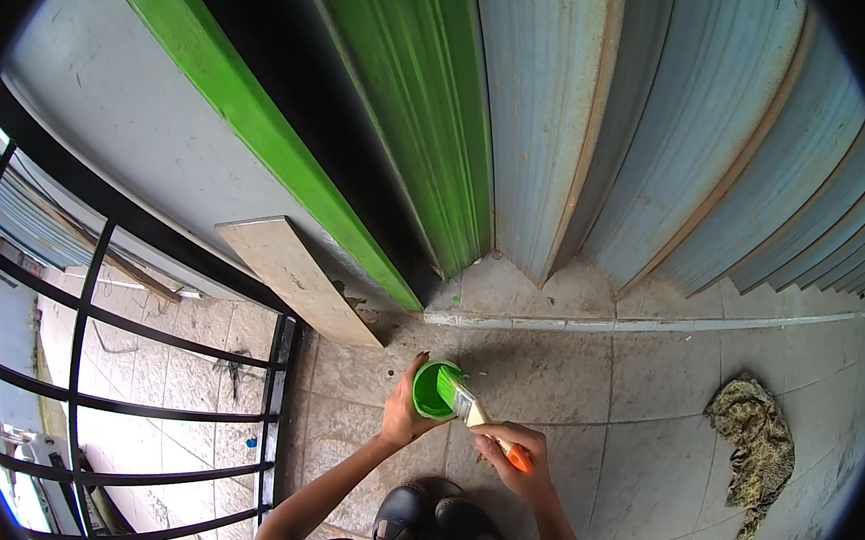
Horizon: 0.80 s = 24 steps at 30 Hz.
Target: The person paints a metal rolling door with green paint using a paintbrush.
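My left hand [407,409] is wrapped round a small cup of green paint [428,394], held above the tiled floor. In my right hand [522,459] is a paintbrush [474,413] with a pale wooden ferrule end and an orange-tipped handle. Its green-coated bristles rest at the cup's right inner rim. Ahead stands a folded metal shutter; one panel [414,98] is green, and the grey-blue panels [554,108] beside it show rust along their edges. A green post [252,127] slants down on the left.
A wooden board [297,276] leans by the post's foot. Black metal bars [83,316] stand at the left. A crumpled, stained cloth [753,448] lies on the floor at right. A low ledge [649,324] runs below the shutter. Dark shoes [402,515] show beneath me.
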Motion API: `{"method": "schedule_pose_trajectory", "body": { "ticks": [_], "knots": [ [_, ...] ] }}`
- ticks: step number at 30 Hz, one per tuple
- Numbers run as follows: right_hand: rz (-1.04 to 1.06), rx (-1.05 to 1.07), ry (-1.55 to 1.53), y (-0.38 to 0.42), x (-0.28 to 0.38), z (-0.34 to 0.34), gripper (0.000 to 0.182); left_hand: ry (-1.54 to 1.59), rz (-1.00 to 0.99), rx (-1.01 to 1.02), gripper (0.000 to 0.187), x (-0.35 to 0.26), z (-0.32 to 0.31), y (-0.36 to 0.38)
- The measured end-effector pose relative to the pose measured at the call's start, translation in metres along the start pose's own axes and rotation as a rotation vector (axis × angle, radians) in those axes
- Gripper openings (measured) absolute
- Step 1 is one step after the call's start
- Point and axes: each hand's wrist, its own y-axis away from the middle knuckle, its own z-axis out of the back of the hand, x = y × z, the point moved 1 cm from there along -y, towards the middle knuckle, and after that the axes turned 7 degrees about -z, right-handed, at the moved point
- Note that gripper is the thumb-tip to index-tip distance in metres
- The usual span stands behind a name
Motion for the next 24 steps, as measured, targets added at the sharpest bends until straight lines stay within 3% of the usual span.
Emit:
{"method": "schedule_pose_trajectory", "body": {
  "ticks": [11,16,20,24],
  "knots": [
    [-0.171,-0.132,-0.313,0.001,-0.014,-0.004,0.009,0.0,0.032,-0.006,0.112,-0.001,-0.001,0.0],
    [-0.164,-0.254,-0.509,0.002,-0.049,-0.009,0.018,0.025,0.055,-0.008,0.113,0.002,-0.001,0.002],
    [-0.155,-0.261,-0.736,-0.002,-0.035,-0.014,0.031,0.051,0.093,-0.037,0.113,0.002,-0.001,0.001],
    [0.045,-0.349,-0.71,-0.025,-0.023,-0.001,0.038,0.072,0.163,-0.077,0.114,0.003,-0.003,0.003]
  ]
}}
